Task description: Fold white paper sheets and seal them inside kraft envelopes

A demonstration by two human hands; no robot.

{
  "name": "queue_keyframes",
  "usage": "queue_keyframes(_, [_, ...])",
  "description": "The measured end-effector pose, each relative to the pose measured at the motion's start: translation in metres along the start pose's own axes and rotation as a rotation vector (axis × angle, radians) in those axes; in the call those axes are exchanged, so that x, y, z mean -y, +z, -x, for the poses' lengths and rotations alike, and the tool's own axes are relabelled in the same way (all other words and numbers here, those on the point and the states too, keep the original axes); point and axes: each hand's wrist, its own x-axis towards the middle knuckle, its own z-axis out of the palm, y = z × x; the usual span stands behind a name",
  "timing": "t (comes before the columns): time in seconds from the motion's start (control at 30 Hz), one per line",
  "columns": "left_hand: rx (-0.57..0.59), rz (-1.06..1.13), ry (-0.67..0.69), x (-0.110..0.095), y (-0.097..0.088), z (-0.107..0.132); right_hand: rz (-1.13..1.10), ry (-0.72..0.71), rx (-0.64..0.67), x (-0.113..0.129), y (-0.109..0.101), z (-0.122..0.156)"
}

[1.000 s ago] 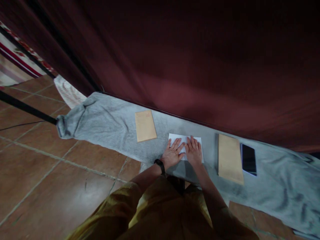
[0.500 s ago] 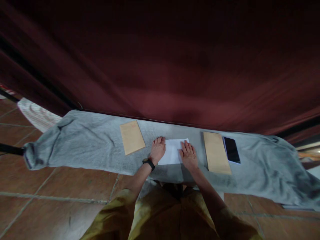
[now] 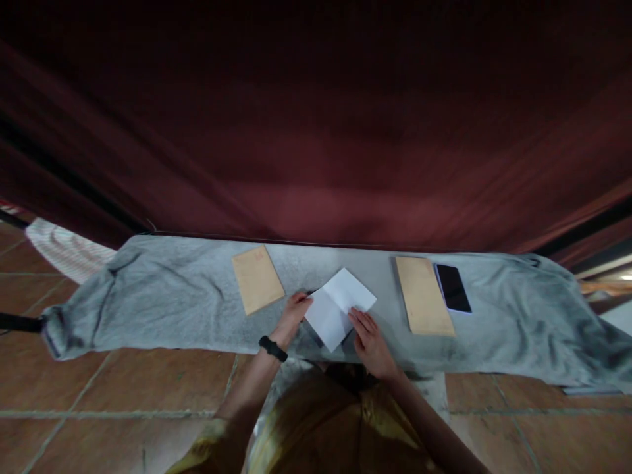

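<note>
A creased sheet of white paper [image 3: 330,320] lies turned at an angle on the grey cloth, its near corner close to the front edge. My left hand [image 3: 295,309] pinches its left corner between thumb and fingers. On the paper's right side rests my right hand [image 3: 368,339], fingers stretched out along the surface. To the left is a brown envelope [image 3: 259,280]. A thicker brown envelope or stack of envelopes [image 3: 424,296] lies to the right, with a dark-screened phone [image 3: 453,288] beside it.
The grey cloth [image 3: 172,296] covers a long narrow surface and bunches up at both ends. Behind it hangs a dark red fabric [image 3: 316,197]. Brown floor tiles [image 3: 148,382] show in front, and a striped cloth [image 3: 69,247] is at the far left.
The white paper has turned from lying square to lying at an angle, with its crease showing. My left hand has gone from flat on it to pinching its corner; my right hand has moved nearer me.
</note>
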Motion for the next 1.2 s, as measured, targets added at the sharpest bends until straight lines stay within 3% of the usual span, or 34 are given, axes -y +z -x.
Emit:
queue_keyframes(0.17, [0.017, 0.261, -0.083, 0.015, 0.008, 0.041, -0.079, 0.042, -0.016, 0.01, 0.0, 0.019])
queue_keyframes(0.33, [0.049, 0.637, -0.125, 0.02, 0.013, 0.045, -0.086, 0.216, -0.078, -0.002, -0.007, 0.006])
queue_keyframes(0.5, [-0.09, 0.33, 0.091, 0.019, 0.017, 0.02, -0.059, 0.39, -0.133, -0.015, -0.014, -0.013])
queue_keyframes(0.67, [-0.053, 0.002, 0.273, 0.009, 0.033, 0.0, -0.006, 0.468, -0.161, -0.015, -0.013, -0.023])
queue_keyframes(0.87, [-0.106, -0.432, 0.303, -0.006, 0.044, -0.009, 0.13, 0.541, -0.147, -0.007, -0.01, -0.028])
queue_keyframes(0.97, [-0.155, -0.633, 0.323, -0.01, 0.046, -0.003, 0.236, 0.539, -0.127, -0.005, -0.012, -0.031])
queue_keyframes(1.07, [-0.193, -0.805, 0.443, -0.013, 0.053, 0.005, 0.298, 0.492, -0.126, -0.003, -0.013, -0.033])
queue_keyframes(1.2, [-0.059, -0.904, 0.705, -0.012, 0.075, 0.011, 0.29, 0.267, -0.103, 0.002, -0.004, -0.033])
